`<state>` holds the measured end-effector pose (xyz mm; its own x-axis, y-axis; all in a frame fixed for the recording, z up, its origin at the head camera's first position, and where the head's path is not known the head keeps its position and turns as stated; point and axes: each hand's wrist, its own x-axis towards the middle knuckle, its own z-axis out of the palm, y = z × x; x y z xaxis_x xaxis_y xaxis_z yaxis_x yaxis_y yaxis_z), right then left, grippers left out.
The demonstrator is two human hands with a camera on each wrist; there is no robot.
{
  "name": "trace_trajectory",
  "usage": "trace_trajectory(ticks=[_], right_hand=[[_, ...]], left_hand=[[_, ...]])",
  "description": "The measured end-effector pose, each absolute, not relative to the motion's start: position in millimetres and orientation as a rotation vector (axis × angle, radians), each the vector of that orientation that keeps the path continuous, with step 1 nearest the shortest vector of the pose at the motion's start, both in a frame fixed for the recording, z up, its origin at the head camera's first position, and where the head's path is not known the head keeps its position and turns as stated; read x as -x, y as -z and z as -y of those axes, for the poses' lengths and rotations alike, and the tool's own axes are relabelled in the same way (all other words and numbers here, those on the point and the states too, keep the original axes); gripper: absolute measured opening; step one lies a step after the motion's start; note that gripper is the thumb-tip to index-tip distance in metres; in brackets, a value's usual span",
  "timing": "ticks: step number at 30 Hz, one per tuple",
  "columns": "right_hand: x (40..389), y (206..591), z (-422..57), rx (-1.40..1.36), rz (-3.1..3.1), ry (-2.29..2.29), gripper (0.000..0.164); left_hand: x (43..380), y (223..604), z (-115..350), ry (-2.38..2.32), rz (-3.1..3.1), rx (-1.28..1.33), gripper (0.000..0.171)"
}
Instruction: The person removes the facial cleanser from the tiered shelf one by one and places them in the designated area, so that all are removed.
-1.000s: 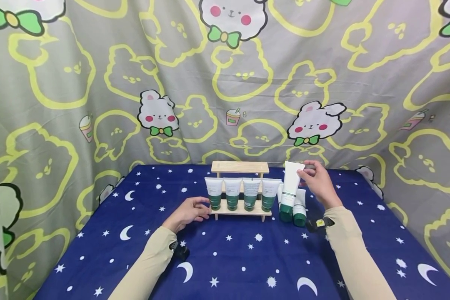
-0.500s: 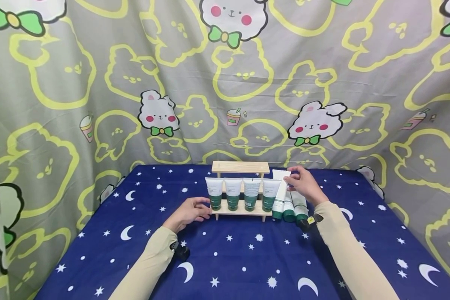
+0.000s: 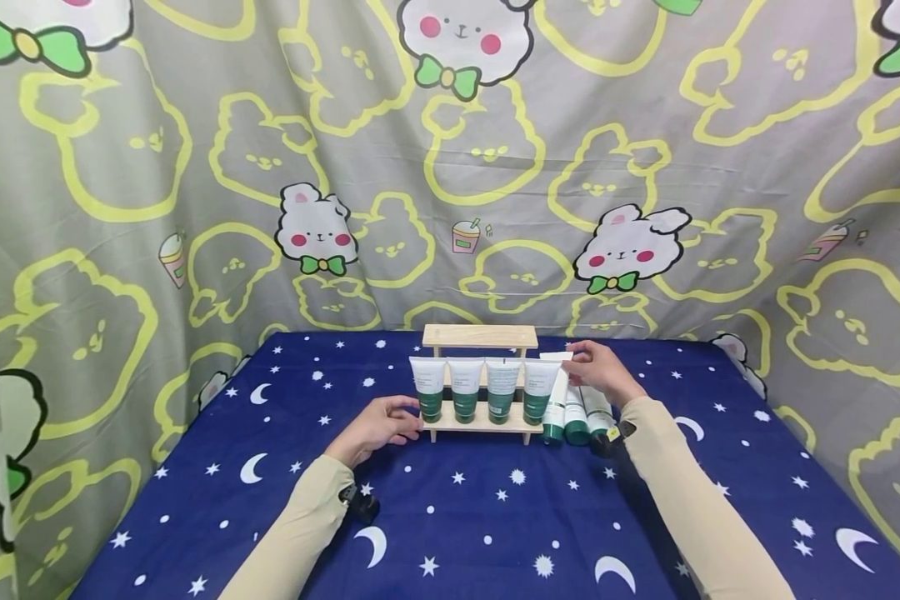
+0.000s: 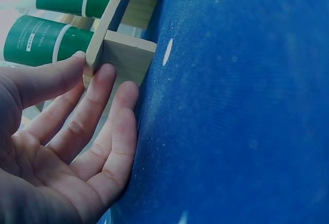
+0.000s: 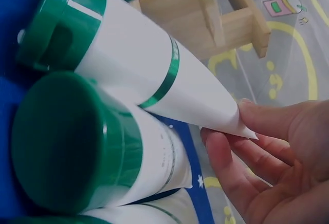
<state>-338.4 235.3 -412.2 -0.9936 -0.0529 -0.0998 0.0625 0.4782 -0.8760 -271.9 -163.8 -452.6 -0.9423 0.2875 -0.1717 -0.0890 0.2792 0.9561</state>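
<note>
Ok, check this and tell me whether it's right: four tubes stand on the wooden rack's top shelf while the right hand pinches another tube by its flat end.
One thing is wrong: the four tubes stand on the lowest shelf, not the top shelf, as the head view shows. The right hand does pinch another tube by its flat end.

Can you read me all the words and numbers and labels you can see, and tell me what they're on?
No text reads clearly here.
Standing tubes on the wooden rack: small print, with a little boxed bit, too blurred to read.
Held tube in the right hand: marks on its green stripe, too blurred.
Next tube: tiny print, too blurred.
Yellow tag at the right wrist: too small to tell.
Cartoon curtain: pictures, no words I can see.
</note>
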Motion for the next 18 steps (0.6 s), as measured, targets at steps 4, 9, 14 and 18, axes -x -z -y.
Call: trace_trajectory(ticks=[4,9,14,18], right_hand=[[341.4,416.2,-236.6,-0.017,-2.572,1.546,0.050],[341.5,419.0,-237.5,-0.006,-2.559,1.550,0.048],[337.1,417.7,-238.6,0.041,-2.571,1.563,0.049],[333.5,415.2,-242.4,0.064,-2.591,1.578,0.049]], left_hand=[[271.5,452.6,163.7,-1.706,-2.246,-0.185,0.044],[271.1,452.7,163.4,-1.709,-2.246,-0.179,0.044],[269.7,450.3,163.6,-1.703,-2.253,-0.176,0.044],[268.9,449.4,163.6,-1.701,-2.254,-0.171,0.045]])
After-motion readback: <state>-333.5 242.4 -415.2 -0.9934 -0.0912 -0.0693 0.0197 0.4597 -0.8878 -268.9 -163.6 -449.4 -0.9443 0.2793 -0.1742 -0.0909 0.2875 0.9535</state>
